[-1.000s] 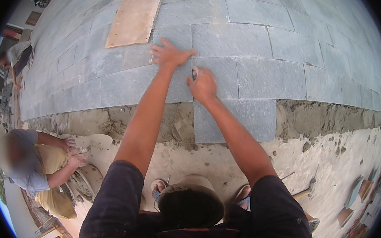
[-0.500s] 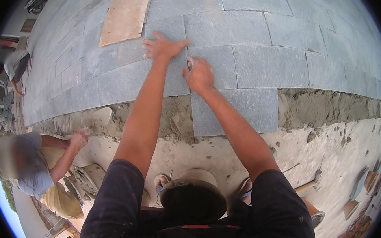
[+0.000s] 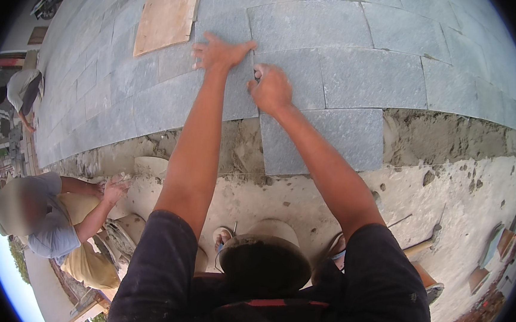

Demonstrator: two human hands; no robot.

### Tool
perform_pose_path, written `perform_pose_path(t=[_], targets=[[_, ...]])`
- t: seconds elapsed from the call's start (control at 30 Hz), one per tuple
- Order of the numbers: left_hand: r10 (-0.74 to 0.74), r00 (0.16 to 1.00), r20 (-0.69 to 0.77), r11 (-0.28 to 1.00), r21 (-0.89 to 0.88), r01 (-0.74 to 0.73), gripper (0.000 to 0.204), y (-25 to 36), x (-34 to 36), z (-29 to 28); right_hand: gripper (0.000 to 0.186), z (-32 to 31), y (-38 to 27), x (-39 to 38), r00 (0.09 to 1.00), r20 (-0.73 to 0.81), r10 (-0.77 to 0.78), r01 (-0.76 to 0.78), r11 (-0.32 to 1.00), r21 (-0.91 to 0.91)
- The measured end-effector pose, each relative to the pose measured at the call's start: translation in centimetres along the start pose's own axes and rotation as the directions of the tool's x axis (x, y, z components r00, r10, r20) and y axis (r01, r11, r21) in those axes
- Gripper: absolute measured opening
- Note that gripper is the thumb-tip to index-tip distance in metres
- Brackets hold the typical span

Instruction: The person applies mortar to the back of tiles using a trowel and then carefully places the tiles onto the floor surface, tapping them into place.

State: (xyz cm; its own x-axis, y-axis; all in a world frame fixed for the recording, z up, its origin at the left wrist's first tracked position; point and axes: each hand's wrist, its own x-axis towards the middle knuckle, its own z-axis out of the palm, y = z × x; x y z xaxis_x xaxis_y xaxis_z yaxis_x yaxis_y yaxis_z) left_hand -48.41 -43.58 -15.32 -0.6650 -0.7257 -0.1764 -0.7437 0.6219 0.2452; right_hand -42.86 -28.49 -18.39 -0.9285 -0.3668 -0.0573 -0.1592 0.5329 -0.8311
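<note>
My left hand point(image 3: 220, 53) lies with fingers and thumb spread on a grey stone tile point(image 3: 239, 93). Just to its right, my right hand point(image 3: 271, 91) is closed low over the joint between tiles. A small dark bit shows at its curled fingers, but I cannot make out what it is. Beneath my right forearm, a grey tile point(image 3: 360, 138) juts toward me from the laid rows. Wet grey mortar point(image 3: 451, 136) runs in a strip to its right, and more mortar point(image 3: 241, 145) shows to its left.
A wooden board point(image 3: 168, 14) lies on the tiles at upper left. At left, a co-worker point(image 3: 56, 219) in a hat crouches near buckets; another person point(image 3: 23, 92) bends farther off. A bucket point(image 3: 269, 245) stands between my feet. A long-handled tool point(image 3: 422, 245) lies at right on the pale ground.
The view has shifted slightly, so the tiles sit a little higher. Both my hands keep nearly the same places on the tiles. The near co-worker's hands have come closer together.
</note>
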Motion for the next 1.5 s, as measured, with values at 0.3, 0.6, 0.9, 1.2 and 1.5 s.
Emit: perform_pose_path(t=[0.3, 0.6, 0.9, 1.2, 1.5], targets=[[0.018, 1.0, 0.02, 1.0, -0.003, -0.018, 0.143, 0.2, -0.1, -0.1, 0.037, -0.3, 0.3, 0.2, 1.0, -0.011, 0.011, -0.01, 0.999, 0.033], [0.002, 1.0, 0.001, 1.0, -0.006, -0.002, 0.144, -0.2, -0.2, 0.1, 0.042, -2.1, 0.4, -0.1, 0.99, 0.131, 0.046, -0.06, 0.993, 0.103], [0.003, 1.0, 0.014, 1.0, 0.009, -0.003, 0.142, 0.3, -0.2, -0.1, 0.042, -1.7, 0.6, -0.4, 0.995, 0.1, 0.026, -0.039, 0.991, 0.13], [0.021, 1.0, 0.012, 1.0, -0.001, -0.021, 0.144, 0.1, -0.4, 0.0, 0.044, -1.8, 0.5, -0.5, 0.994, 0.101, 0.034, -0.049, 0.986, 0.157], [0.026, 1.0, 0.008, 1.0, 0.016, -0.026, 0.143, 0.2, -0.4, 0.2, 0.045, -2.0, -0.1, -0.5, 0.994, 0.102, 0.028, -0.04, 0.991, 0.126]])
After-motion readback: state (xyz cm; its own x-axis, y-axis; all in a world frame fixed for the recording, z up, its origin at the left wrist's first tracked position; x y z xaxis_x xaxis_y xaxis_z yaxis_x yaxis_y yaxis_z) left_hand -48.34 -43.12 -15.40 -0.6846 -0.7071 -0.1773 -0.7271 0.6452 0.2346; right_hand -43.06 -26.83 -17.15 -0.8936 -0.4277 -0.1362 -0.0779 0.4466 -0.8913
